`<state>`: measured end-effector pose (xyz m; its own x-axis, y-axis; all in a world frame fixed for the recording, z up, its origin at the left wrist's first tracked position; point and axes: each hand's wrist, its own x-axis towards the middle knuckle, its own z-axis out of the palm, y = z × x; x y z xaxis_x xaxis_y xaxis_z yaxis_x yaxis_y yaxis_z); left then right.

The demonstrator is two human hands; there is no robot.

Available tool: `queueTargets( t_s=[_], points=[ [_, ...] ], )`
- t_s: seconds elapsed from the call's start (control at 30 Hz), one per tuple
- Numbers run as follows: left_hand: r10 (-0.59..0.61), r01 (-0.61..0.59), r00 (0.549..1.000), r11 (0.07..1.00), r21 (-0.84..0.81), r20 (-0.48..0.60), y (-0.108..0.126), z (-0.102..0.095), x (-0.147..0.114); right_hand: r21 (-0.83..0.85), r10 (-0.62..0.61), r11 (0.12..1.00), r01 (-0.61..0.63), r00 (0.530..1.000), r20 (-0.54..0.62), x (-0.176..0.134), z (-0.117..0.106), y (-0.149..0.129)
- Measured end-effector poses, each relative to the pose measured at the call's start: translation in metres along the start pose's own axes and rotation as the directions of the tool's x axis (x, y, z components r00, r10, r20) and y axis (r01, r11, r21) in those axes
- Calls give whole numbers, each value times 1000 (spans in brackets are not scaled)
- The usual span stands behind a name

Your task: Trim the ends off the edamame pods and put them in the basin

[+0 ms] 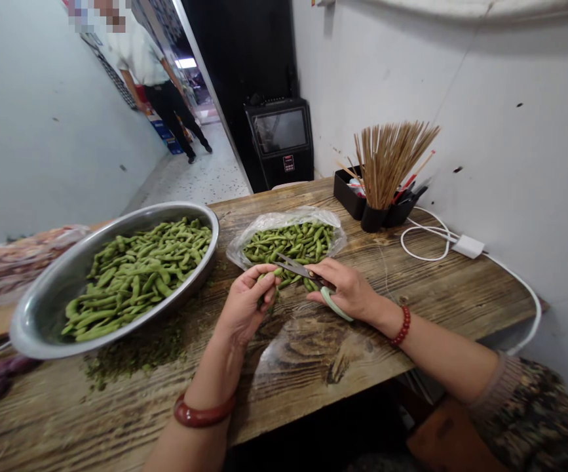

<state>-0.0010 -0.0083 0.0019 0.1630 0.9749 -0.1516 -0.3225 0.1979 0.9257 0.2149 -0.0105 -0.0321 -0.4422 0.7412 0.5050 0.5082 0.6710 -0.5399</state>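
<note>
My left hand (250, 300) is closed on a few green edamame pods (268, 285), pinched between thumb and fingers. In my right hand (346, 288) are scissors (333, 304) with pale green handles, their blades parted and pointing left at the pods. Just beyond both hands lies a clear plastic bag (238, 246), spread out and full of edamame pods (288, 240). Left of my left hand stands a large metal bowl (33, 321), heaped with more pods (141, 278). Small green trimmings (139, 359) are scattered on the wood beside the bowl.
On the wooden table (308, 380), a black holder (350, 196) with many wooden skewers (392, 164) stands near the wall. A white cable (514, 269) runs along the right. A bag of meat-like pieces (23, 262) and purple objects (1, 377) lie left. A person (158, 85) stands beyond.
</note>
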Motion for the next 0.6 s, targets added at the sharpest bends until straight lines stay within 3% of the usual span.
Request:
queueTargets(
  t_s=[0.6],
  points=[
    [-4,3,1000,996,85,15,-7,4,0,25,-62,998,61,997,37,1,2,-3]
  ],
)
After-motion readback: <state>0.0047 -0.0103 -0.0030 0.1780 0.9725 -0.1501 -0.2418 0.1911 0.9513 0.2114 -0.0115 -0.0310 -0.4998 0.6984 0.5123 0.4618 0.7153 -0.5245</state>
